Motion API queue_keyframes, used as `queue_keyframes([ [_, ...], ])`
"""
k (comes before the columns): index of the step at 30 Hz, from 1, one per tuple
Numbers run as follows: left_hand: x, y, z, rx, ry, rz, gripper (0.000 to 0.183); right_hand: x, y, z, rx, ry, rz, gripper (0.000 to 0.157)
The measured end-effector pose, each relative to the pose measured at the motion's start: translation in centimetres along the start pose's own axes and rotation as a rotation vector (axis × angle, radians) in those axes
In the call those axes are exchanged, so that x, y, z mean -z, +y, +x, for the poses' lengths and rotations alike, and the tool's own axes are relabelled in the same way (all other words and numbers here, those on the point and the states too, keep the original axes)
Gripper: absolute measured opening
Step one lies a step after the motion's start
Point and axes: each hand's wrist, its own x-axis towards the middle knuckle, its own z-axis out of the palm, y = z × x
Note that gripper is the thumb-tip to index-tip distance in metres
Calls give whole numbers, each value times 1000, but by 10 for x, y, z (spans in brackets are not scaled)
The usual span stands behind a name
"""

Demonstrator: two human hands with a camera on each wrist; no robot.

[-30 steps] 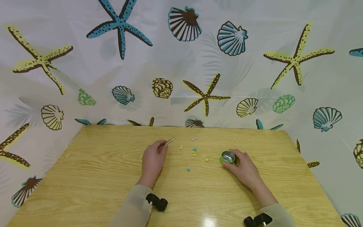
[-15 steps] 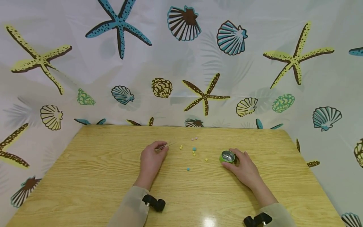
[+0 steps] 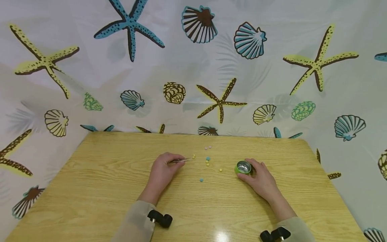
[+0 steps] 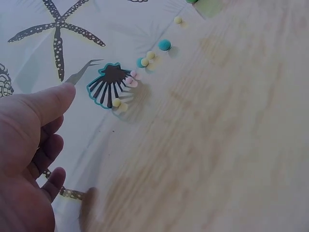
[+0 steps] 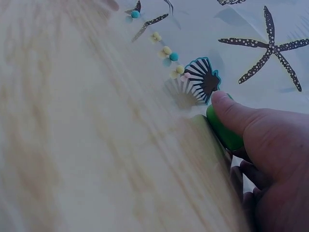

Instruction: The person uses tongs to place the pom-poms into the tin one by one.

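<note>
My left hand (image 3: pixel 163 171) pinches a pair of metal tweezers (image 3: pixel 183 160) between thumb and fingers. The slim tips point right and end close beside two small yellow beads (image 3: pixel 194 156). In the left wrist view the bent tweezers (image 4: pixel 83 72) show narrowly parted tips with nothing between them. At the right, my right hand (image 3: pixel 262 179) grips a small round green tin (image 3: pixel 237 171), upright on the table, its silvery inside facing up. The right wrist view shows the thumb against the green side of the tin (image 5: pixel 224 130); the other fingers are partly hidden behind it.
Between the hands lie more small beads: two pink beads (image 3: pixel 208 148) farthest back, a blue bead (image 3: pixel 208 158) with yellow beads (image 3: pixel 207 163) before it, a lone yellow bead (image 3: pixel 220 170) and a nearer blue bead (image 3: pixel 201 180). A patterned cloth (image 3: pixel 181 67) surrounds the wooden table (image 3: pixel 105 174).
My left hand has turned, swinging the tweezers from pointing up and right to nearly level, their tips now nearer the two yellow beads. The right hand and tin stay put.
</note>
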Motion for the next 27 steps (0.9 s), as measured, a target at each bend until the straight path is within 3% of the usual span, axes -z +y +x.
queue_keyframes([
  [7, 2, 3, -5, -61, -96, 28, 14, 2, 1, 1, -12, -2, 5, 73],
  [17, 4, -5, -12, -130, -228, 8, 14, 1, 1, 0, -16, -12, 9, 74],
  [27, 3, -6, -13, -174, -307, 1, 15, -1, 1, 1, -6, -8, -3, 73],
])
